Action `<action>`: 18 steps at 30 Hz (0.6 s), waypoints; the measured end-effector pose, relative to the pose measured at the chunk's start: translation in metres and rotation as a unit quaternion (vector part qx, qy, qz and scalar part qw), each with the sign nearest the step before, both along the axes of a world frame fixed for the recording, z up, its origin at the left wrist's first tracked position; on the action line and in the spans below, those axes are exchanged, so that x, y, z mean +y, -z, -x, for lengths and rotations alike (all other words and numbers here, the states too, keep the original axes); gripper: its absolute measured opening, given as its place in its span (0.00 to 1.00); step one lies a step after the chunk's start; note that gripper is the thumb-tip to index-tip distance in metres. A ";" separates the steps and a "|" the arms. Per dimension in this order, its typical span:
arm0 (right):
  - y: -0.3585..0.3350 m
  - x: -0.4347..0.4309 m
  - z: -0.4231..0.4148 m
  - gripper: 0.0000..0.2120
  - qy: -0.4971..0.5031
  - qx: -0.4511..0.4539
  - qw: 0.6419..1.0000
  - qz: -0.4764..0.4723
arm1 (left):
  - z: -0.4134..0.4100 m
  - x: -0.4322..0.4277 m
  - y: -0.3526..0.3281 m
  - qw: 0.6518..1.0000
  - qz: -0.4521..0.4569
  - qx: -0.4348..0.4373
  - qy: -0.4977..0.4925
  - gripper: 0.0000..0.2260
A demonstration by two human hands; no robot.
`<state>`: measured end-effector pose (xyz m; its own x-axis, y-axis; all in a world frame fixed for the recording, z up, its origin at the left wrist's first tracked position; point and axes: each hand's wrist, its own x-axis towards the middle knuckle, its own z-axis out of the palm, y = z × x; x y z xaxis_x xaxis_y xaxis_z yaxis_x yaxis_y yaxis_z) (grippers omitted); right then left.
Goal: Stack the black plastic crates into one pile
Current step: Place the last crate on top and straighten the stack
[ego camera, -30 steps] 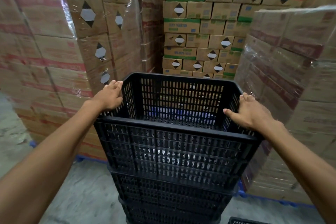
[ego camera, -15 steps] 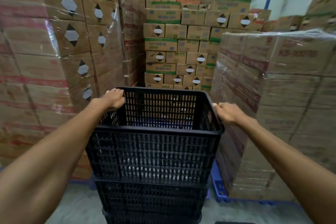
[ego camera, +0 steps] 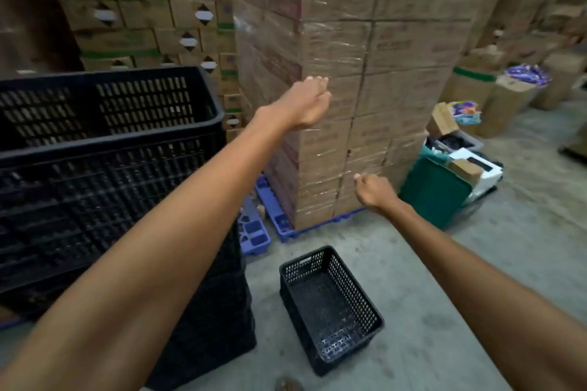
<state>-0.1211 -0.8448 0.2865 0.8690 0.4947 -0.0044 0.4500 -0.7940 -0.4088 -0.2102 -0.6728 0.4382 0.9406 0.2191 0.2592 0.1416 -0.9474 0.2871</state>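
Observation:
A pile of black slatted plastic crates (ego camera: pixel 104 174) stands at the left, its top crate open and empty. A single black crate (ego camera: pixel 328 301) sits alone on the concrete floor at lower centre, tilted at an angle. My left hand (ego camera: pixel 301 103) hangs in the air to the right of the pile, fingers loosely curled, holding nothing. My right hand (ego camera: pixel 373 190) is lower and further right, above and beyond the lone crate, also loosely curled and empty. Neither hand touches a crate.
A shrink-wrapped pallet of cardboard boxes (ego camera: pixel 365 73) on a blue pallet (ego camera: pixel 276 216) stands straight ahead. More box stacks (ego camera: pixel 143 9) fill the back left. A green bin (ego camera: pixel 435 190) and loose cartons (ego camera: pixel 476 95) sit at the right. Bare concrete floor (ego camera: pixel 476 279) lies around the lone crate.
Both hands have let go of the top crate's rim and swung right. The view has turned right, so the pile now sits at the left and the lone crate appears.

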 end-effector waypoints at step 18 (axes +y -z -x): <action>0.448 -0.092 -0.097 0.26 0.347 0.395 0.851 0.000 | -0.255 0.013 0.557 0.883 0.125 0.452 0.010 0.23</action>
<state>-0.0240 -0.9363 -0.1619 0.6773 -0.1362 -0.7230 -0.5423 -0.7565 -0.3656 0.0450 -0.6599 -0.1188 0.7426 0.1450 -0.6539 0.4042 -0.8755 0.2649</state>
